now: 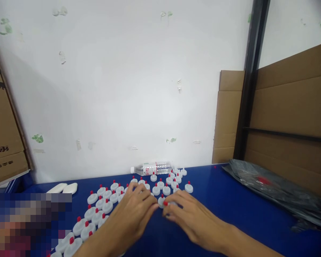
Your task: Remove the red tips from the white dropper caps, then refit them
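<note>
1. Wall (117,92), white, marked by peeled patches; backdrop to all below.
2. Counter (227,203), blue, smooth-looking. Risk: sliding of light pieces after a bump.
3. Plastic bag (246,178), dark, crumpled, far right; well apart from both hands, small hazard.
4. Left hand (139,203), fingers bunched together among the caps (107,206); pinching or merely resting, cannot tell. Risk: toppling of caps beside the forearm through a low sweep.
5. Right hand (188,212), fingers apparently closed on a tilted cap (166,203), mid-counter. Risk: slipping through an off-centre pinch, or knocking over the upright neighbour (162,202) just beside.
6. Bottle (151,169), clear, on its side near the wall. Risk: rolling into the nearest caps if nudged.
7. Caps, white, mostly upright, crowded centre and left. Risk: chain toppling from one knock, owing to close spacing.
8. Red tips (92,192), smallest. Risk: coming off under a skewed squeeze, if loosely seated.
</note>
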### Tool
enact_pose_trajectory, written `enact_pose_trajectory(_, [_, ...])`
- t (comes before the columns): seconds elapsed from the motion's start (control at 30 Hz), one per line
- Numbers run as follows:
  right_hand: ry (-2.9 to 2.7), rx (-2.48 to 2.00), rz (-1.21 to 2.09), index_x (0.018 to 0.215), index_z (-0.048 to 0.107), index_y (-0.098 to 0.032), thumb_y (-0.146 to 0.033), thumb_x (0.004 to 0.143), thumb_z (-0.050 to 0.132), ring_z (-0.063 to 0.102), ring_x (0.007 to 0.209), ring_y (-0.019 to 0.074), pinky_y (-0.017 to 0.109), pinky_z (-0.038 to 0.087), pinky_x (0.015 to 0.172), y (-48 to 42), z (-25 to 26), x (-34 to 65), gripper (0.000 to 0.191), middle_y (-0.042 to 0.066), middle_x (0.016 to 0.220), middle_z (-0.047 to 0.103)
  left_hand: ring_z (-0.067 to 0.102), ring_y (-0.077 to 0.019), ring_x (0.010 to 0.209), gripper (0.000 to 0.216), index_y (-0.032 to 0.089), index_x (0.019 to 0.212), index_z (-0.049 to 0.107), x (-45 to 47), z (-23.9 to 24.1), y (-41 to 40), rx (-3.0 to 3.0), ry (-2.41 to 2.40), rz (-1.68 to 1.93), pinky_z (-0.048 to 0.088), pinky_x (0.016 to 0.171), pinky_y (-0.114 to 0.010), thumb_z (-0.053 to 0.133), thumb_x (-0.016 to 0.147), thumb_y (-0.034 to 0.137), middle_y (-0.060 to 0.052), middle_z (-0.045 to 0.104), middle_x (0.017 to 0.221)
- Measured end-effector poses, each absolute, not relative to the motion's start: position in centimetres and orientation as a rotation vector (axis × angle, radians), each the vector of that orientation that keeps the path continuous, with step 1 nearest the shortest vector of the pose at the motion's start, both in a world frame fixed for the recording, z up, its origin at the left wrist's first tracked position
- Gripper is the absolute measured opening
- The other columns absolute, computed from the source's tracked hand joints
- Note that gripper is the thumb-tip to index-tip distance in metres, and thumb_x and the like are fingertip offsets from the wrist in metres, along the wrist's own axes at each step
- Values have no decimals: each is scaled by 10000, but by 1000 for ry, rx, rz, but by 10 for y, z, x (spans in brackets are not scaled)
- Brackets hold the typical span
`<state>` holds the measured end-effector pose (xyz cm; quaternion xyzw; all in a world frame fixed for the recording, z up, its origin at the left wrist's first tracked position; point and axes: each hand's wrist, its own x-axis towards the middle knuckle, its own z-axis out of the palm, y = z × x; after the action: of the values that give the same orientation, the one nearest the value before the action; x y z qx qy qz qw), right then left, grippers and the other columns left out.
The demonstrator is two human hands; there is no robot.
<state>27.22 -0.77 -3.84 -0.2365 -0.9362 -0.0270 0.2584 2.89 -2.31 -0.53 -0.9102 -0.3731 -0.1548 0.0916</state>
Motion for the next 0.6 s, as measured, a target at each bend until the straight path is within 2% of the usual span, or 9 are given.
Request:
enact_pose_trajectory(0.1, [-2327,-802,94,1258,540,-262,-253,1087,410,597,1171,214,362,467,1016,11,-40,288,215,75,1284,623,555,-272,931,328,186,906,648,17,5,-20,-2611,-1301,-296,374,900,-482,362,1063,152,-70,683,941])
enact_pose_trajectory(0.2, [-2118,-1084,128,1296,507,-271,-350,1055,475,650,1098,246,401,510,959,38,-45,310,256,76,1242,662,589,-281,945,322,182,837,655,7,8,-20,-2643,-1514,-156,419,857,-443,404,1038,174,-81,674,917])
enact_pose_trajectory(0.3, [-2020,-1208,113,1328,505,-250,-353,1021,496,665,1091,297,459,510,933,62,-53,329,324,100,1191,698,628,-273,917,229,189,837,675,0,8,-22,-2680,-1746,-102,446,765,-379,499,981,216,-89,672,968])
enact_pose_trajectory(0.4, [-1982,-1271,138,1103,612,-248,-329,979,505,705,1002,287,414,523,858,80,-62,341,183,71,1063,744,648,-266,902,120,201,845,695,-5,7,-24,-2697,-1908,-64,449,736,-353,593,895,239,-82,670,980])
enact_pose_trajectory(0.47, [-1968,-1294,173,938,619,-248,-300,950,492,728,912,262,367,527,786,88,-68,346,137,45,959,758,651,-260,917,84,210,881,700,-7,8,-25,-2723,-1975,-87,450,737,-336,631,841,235,-69,667,1003])
enact_pose_trajectory(0.6, [-1955,-1310,233,881,603,-252,-315,932,482,737,837,225,311,529,729,96,-76,346,146,20,881,760,652,-237,865,212,225,982,711,-5,12,-25,-2729,-2126,-33,447,725,-319,676,773,231,-50,664,1054])
